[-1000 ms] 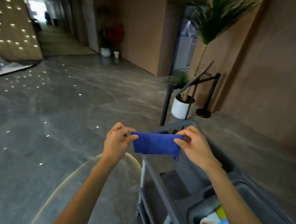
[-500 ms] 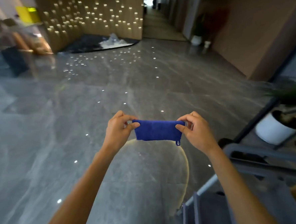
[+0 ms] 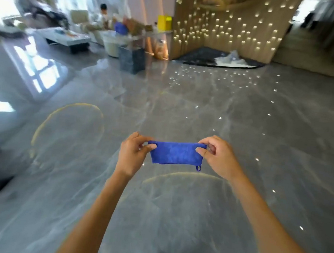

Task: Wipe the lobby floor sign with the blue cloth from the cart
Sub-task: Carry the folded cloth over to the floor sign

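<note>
A folded blue cloth (image 3: 175, 153) with a small hanging loop at its lower right corner is stretched flat between both hands, at chest height over the grey floor. My left hand (image 3: 131, 153) pinches its left end with thumb and fingers. My right hand (image 3: 217, 156) pinches its right end the same way. No floor sign and no cart can be seen in the head view.
Glossy grey marble floor (image 3: 183, 100) spreads ahead. A dark block (image 3: 132, 59) and a white bin stand at the back left by a cluttered counter, where a person sits. A wall of small lights (image 3: 227, 26) with a dark rock bed below is at the back right.
The view has swung left, away from the cart and the potted plant, which have left the frame; the lounge area now shows. Both hands keep the same hold on the cloth.
</note>
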`<action>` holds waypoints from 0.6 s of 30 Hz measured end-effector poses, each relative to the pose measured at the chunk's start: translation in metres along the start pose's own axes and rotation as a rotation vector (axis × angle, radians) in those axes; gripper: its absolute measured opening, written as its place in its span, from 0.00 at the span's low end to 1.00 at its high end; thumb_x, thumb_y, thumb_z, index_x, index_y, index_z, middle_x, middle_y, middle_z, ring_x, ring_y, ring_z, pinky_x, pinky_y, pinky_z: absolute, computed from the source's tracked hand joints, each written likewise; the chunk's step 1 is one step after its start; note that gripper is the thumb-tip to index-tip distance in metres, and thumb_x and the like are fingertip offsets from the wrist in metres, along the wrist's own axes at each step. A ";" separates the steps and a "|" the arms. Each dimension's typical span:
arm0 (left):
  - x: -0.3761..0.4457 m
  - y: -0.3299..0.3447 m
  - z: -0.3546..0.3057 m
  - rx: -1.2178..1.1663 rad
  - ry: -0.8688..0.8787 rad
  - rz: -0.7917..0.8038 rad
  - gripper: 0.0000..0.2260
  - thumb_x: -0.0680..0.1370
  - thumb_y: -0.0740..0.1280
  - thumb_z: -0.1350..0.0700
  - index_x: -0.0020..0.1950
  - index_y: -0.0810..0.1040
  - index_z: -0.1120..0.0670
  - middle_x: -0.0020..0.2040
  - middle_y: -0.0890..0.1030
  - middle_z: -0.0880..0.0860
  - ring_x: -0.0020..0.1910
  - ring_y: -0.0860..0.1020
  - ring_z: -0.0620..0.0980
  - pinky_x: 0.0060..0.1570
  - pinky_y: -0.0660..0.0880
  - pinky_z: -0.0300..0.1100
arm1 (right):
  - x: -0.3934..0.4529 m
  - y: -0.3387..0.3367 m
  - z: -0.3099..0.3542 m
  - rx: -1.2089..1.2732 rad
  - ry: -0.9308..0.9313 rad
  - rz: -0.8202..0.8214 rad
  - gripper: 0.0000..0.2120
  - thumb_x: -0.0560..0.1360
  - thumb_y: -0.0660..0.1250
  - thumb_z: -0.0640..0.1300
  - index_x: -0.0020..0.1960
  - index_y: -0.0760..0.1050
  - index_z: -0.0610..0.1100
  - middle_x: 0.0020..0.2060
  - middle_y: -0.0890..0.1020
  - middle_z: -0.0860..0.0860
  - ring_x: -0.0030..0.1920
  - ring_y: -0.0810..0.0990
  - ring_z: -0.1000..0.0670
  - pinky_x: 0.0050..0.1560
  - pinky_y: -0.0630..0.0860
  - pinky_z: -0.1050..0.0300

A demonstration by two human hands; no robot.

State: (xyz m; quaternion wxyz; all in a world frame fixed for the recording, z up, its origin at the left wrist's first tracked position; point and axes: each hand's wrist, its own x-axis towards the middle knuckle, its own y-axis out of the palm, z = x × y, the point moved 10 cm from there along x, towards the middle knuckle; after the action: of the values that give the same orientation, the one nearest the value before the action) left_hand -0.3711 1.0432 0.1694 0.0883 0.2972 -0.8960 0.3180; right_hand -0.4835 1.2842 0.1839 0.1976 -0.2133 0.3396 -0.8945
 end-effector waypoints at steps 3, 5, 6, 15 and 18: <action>0.010 -0.026 0.026 0.074 -0.075 -0.086 0.04 0.74 0.74 0.62 0.47 0.86 0.55 0.37 0.74 0.55 0.34 0.72 0.48 0.38 0.67 0.35 | 0.043 0.034 0.011 0.022 -0.071 0.090 0.03 0.75 0.74 0.39 0.47 0.83 0.46 0.35 0.70 0.54 0.34 0.70 0.58 0.39 0.67 0.69; 0.014 -0.045 0.041 0.118 -0.115 -0.138 0.04 0.74 0.74 0.62 0.47 0.86 0.56 0.36 0.75 0.55 0.34 0.72 0.49 0.37 0.66 0.30 | 0.067 0.059 0.021 0.049 -0.114 0.136 0.04 0.75 0.74 0.40 0.47 0.83 0.47 0.35 0.71 0.53 0.34 0.71 0.58 0.39 0.68 0.69; 0.015 -0.056 0.048 0.131 -0.133 -0.171 0.04 0.74 0.74 0.62 0.47 0.86 0.56 0.36 0.75 0.55 0.34 0.72 0.49 0.37 0.66 0.30 | 0.077 0.073 0.028 0.065 -0.138 0.165 0.04 0.75 0.74 0.40 0.47 0.82 0.48 0.35 0.71 0.54 0.34 0.71 0.58 0.39 0.67 0.69; -0.013 -0.156 0.112 0.239 -0.354 -0.422 0.03 0.73 0.74 0.62 0.46 0.86 0.56 0.37 0.77 0.57 0.33 0.72 0.46 0.36 0.67 0.28 | 0.134 0.201 0.111 0.148 -0.332 0.421 0.04 0.76 0.73 0.42 0.49 0.82 0.49 0.39 0.75 0.57 0.38 0.75 0.64 0.42 0.69 0.73; -0.025 -0.197 0.138 0.281 -0.413 -0.499 0.03 0.74 0.74 0.62 0.45 0.86 0.56 0.36 0.76 0.51 0.34 0.73 0.45 0.37 0.68 0.28 | 0.145 0.248 0.152 0.162 -0.417 0.490 0.04 0.76 0.73 0.41 0.50 0.83 0.47 0.40 0.75 0.57 0.39 0.75 0.64 0.43 0.70 0.74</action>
State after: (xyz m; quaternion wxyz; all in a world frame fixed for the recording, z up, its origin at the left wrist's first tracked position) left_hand -0.2311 0.8468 0.1546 -0.0616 0.5741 -0.7424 0.3399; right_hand -0.4735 0.9609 0.1513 0.4882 -0.2876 0.2609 -0.7816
